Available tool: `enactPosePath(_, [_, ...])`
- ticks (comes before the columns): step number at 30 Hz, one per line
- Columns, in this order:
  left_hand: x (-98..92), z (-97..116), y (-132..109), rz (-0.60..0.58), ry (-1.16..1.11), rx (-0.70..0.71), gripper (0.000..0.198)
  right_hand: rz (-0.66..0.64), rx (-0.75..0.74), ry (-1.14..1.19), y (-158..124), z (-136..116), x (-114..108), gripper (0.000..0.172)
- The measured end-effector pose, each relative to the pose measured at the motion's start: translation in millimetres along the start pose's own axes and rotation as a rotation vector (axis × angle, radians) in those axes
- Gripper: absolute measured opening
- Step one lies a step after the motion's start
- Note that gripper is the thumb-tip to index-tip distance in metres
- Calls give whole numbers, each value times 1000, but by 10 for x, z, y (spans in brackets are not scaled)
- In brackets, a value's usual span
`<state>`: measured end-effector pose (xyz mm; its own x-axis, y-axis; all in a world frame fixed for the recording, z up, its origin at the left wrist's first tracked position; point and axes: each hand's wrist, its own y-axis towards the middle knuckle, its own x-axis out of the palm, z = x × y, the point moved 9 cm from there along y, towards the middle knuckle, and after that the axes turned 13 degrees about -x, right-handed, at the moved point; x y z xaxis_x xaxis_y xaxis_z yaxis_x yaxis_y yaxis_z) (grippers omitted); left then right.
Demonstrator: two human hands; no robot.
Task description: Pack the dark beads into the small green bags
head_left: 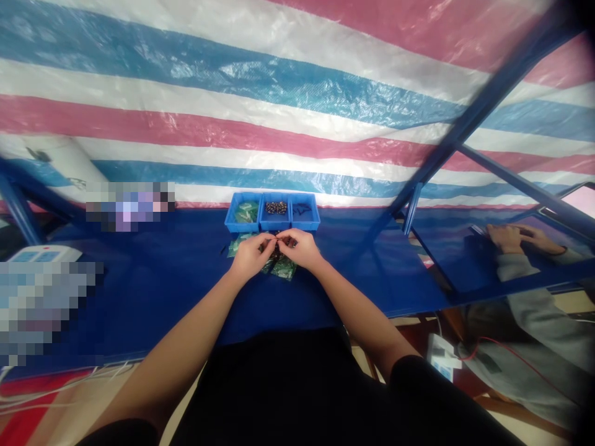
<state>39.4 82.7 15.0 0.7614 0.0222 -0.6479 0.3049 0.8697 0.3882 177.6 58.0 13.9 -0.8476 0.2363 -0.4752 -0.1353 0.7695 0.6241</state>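
Note:
My left hand (251,255) and my right hand (301,248) meet over the table, fingertips pinched together. Whatever sits between them is too small to make out. Beneath and around both hands lie green-tinted packets (284,269) and some dark brown bits, partly covered by my fingers. Just beyond stand three blue bins side by side. Greenish clear packets lie in the left bin (242,227). The middle bin (275,227) holds a heap of small brown and gold pieces. A few thin dark pieces rest in the right bin (305,227).
The blue tabletop (186,303) runs across in front of a striped plastic sheet (232,93). Blue metal frame bars (453,145) rise at the right. Past them are a co-worker's hands (506,238) and grey sleeve. A white power strip (49,254) is at left, beside blurred-out areas.

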Motion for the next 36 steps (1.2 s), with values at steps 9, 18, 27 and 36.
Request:
enactPosePath(9, [7,-16,1,-7,-1,-27,29,5,2,32,-6,27,8,22])
enactPosePath(18, [28,-36,7,-26,11,-34,29,45,-18,61,24,-33,-50,22])
enactPosePath(27, [30,-48,14,-11,15,-7,30,49,18,73,7,11,-40,24])
enactPosePath(36, [43,-52,16,-24,26,-23,29,55,26,83,1,42,-27,27])
